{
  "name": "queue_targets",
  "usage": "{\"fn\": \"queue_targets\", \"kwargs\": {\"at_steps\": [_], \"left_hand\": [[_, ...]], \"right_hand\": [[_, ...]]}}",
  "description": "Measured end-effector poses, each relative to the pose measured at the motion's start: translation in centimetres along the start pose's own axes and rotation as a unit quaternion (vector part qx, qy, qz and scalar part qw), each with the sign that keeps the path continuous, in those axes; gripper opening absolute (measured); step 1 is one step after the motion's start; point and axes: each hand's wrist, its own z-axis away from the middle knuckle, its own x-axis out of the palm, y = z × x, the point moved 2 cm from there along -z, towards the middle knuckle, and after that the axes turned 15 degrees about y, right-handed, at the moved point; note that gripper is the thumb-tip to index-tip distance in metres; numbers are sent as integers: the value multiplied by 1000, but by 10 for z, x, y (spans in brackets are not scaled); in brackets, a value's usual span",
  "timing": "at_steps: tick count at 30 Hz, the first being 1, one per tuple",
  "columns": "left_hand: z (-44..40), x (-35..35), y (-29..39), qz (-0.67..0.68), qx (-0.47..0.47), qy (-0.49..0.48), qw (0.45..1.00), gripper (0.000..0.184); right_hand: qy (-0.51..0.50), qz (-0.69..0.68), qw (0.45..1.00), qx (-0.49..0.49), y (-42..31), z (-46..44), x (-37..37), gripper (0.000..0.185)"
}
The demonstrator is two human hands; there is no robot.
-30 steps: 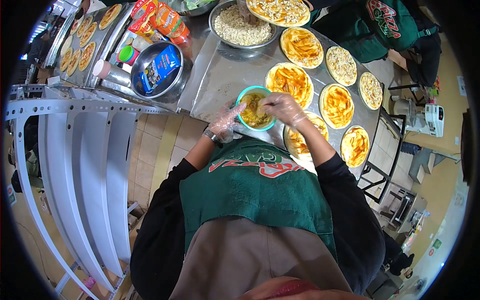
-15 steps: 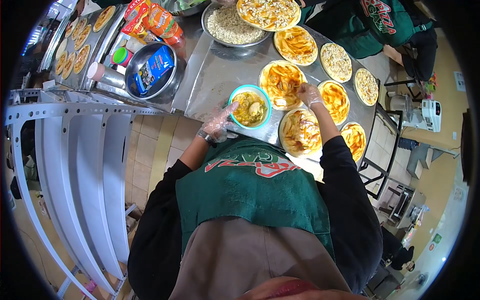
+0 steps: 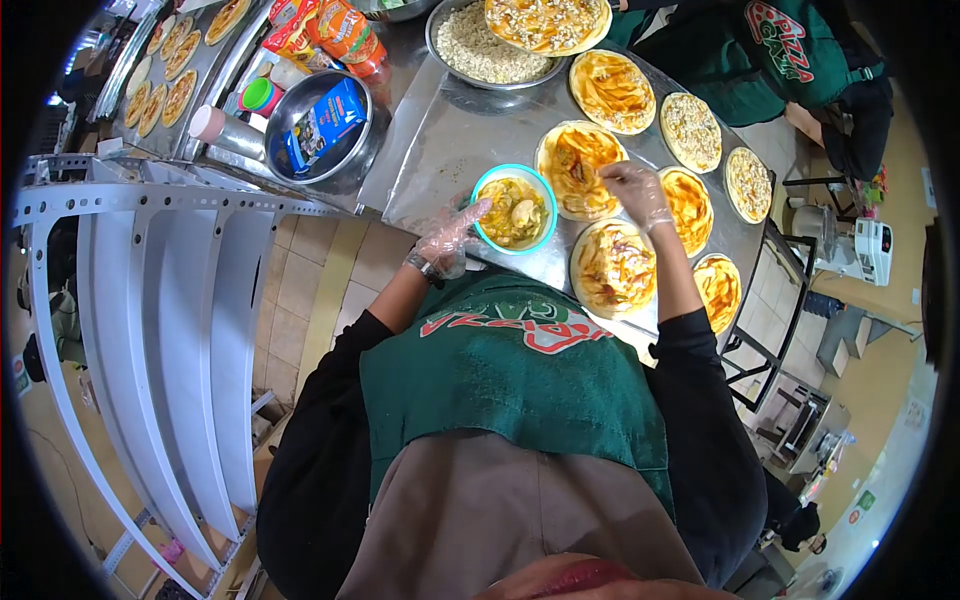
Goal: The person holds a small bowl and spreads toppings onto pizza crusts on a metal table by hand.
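Observation:
My left hand (image 3: 447, 242), in a clear plastic glove, grips a turquoise-rimmed bowl (image 3: 551, 212) by its left side, thumb over the rim. Chunky pieces in a yellowish sauce (image 3: 508, 222) fill the bowl. My right hand (image 3: 642, 196), also gloved, is over the right edge of a sauced pizza base (image 3: 567, 168). Its fingers are pinched together; what they hold, if anything, is hidden. Close below that hand lies another sauced base (image 3: 613, 270) with pale patches, and to its right a further sauced base (image 3: 688, 212).
More pizzas, including one with pale crumbly topping (image 3: 691, 132), cover the metal table (image 3: 450, 130). Beyond stand a bowl of pale crumbles (image 3: 490, 50), a steel bowl (image 3: 372, 135) containing a blue packet (image 3: 328, 122), and sauce packs (image 3: 345, 35). A person in a green apron (image 3: 780, 50) is at upper right.
The whole view has shifted, so the table things appear further right. My right hand's pinched fingertips sit slightly further over the pizza base. My left hand keeps its hold on the bowl.

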Motion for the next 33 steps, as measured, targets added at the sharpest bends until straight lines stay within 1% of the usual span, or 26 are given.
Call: {"fn": "queue_targets", "kwargs": {"at_steps": [1, 3, 5, 6, 7, 9, 10, 11, 13, 14, 15, 17, 18, 19, 20, 21, 22, 23, 25, 27, 29, 30, 31, 32, 33], "left_hand": [[-2, 2, -1, 6, 4, -12, 1000, 82], [4, 9, 6, 1, 3, -21, 1000, 80], [7, 17, 11, -5, 3, -30, 1000, 79], [9, 19, 12, -7, 10, -34, 999, 77], [9, 22, 13, -8, 17, -38, 999, 75], [10, 25, 13, -20, 35, -37, 998, 74], [10, 25, 14, -31, 53, -34, 998, 74], [8, 24, 13, -32, 54, -34, 997, 74], [4, 22, 8, -18, 44, -30, 998, 74], [2, 21, 6, -18, 44, -29, 998, 74], [2, 20, 5, -18, 47, -36, 998, 73], [1, 21, 1, -16, 52, -44, 998, 73], [1, 22, 0, -19, 45, -43, 998, 72], [1, 23, -1, -22, 39, -43, 998, 71], [3, 23, -2, -23, 41, -45, 998, 71], [7, 23, -1, -11, 21, -46, 999, 70], [10, 24, -1, 1, 1, -47, 999, 69], [13, 24, 0, 0, 1, -50, 999, 69], [17, 23, 0, -31, 11, -49, 998, 68], [17, 21, -3, -20, 12, -50, 998, 67], [18, 20, -3, -2, -6, -62, 998, 67], [16, 19, -4, -2, -6, -62, 998, 67], [14, 17, -6, -15, -12, -50, 999, 67], [11, 15, -8, -27, -18, -38, 999, 68], [9, 14, -9, -26, -19, -38, 999, 68]], "right_hand": [[-36, -49, 998, 10, -22, 8, 6, 16], [-66, -70, 991, -88, -30, 21, 31, 13], [-70, 49, 973, -215, -66, 31, 37, 11], [-41, 119, 958, -259, -72, 35, 45, 9], [-40, 119, 958, -257, -76, 37, 50, 9], [-103, 274, 921, -258, -82, 40, 58, 8], [-128, 189, 929, -290, -75, 42, 63, 10], [-127, 189, 930, -290, -74, 44, 65, 10], [-177, 38, 954, -238, -82, 48, 68, 9], [-128, 92, 961, -229, -78, 48, 73, 10], [-128, 91, 960, -230, -79, 45, 78, 10], [-12, 140, 956, -260, -82, 38, 82, 12], [-54, 195, 942, -266, -91, 36, 84, 16], [-52, 196, 942, -266, -91, 38, 89, 16], [-51, 192, 932, -303, -87, 43, 98, 15], [-50, 189, 921, -338, -83, 48, 108, 15], [-80, 211, 920, -320, -80, 54, 116, 18], [-78, 213, 920, -318, -75, 57, 118, 18], [-109, 179, 935, -285, -77, 60, 115, 21], [-106, 158, 941, -279, -74, 60, 108, 20], [-89, 31, 970, -225, -67, 59, 102, 18], [-89, 31, 970, -225, -69, 56, 94, 18], [-113, -44, 984, -127, -71, 50, 83, 16], [-134, -119, 983, -27, -70, 47, 74, 15], [-135, -118, 983, -27, -63, 42, 68, 15]]}}
